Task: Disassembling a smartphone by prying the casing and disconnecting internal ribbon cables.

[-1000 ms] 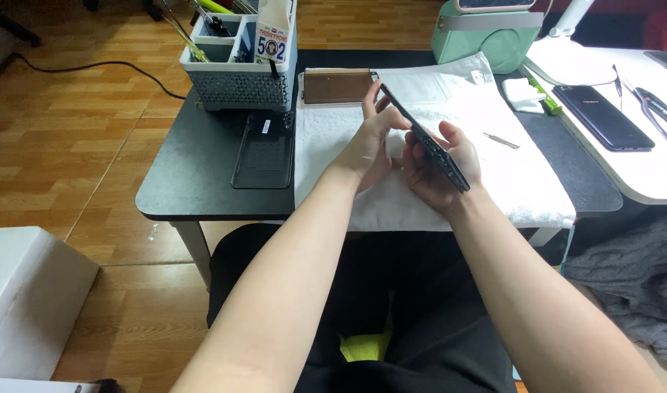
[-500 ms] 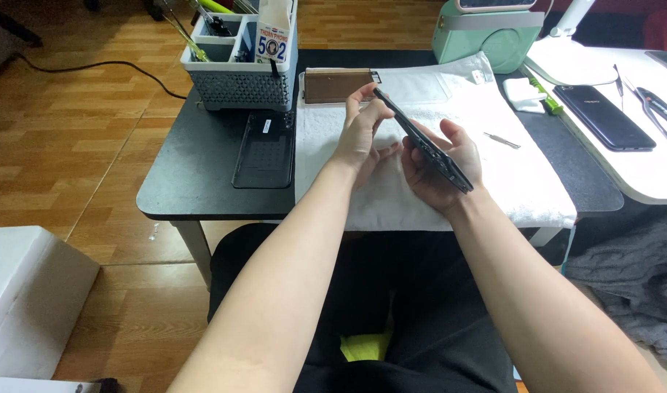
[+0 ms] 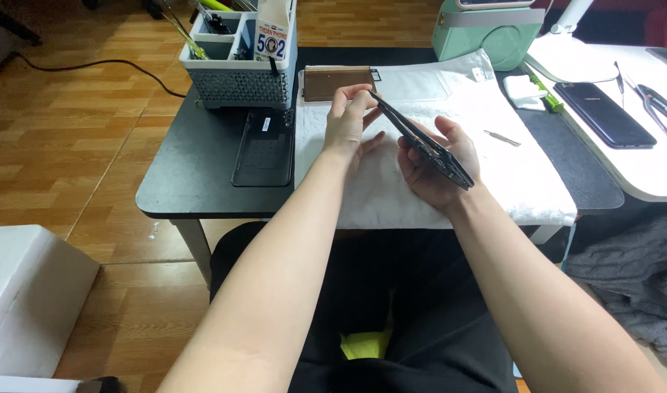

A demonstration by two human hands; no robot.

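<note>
Above the white towel (image 3: 421,189), near the middle of the dark table (image 3: 195,182), the right hand (image 3: 435,171) is cradling a dark phone (image 3: 421,138) on edge, fingers clamped along its lower side. The left hand (image 3: 348,124) is pinching the phone's upper end, thumb and fingertips closed together on it (whether they are gripping a separate layer, I cannot tell). At ten o'clock from the hands, a black phone back cover (image 3: 264,145) is lying flat on the table, with a grey tool caddy (image 3: 235,65) just beyond it. At twelve o'clock a brown rectangular piece (image 3: 337,81) is resting on the towel. Toward two o'clock, another dark phone (image 3: 603,113) is lying on a white side table (image 3: 639,175).
</note>
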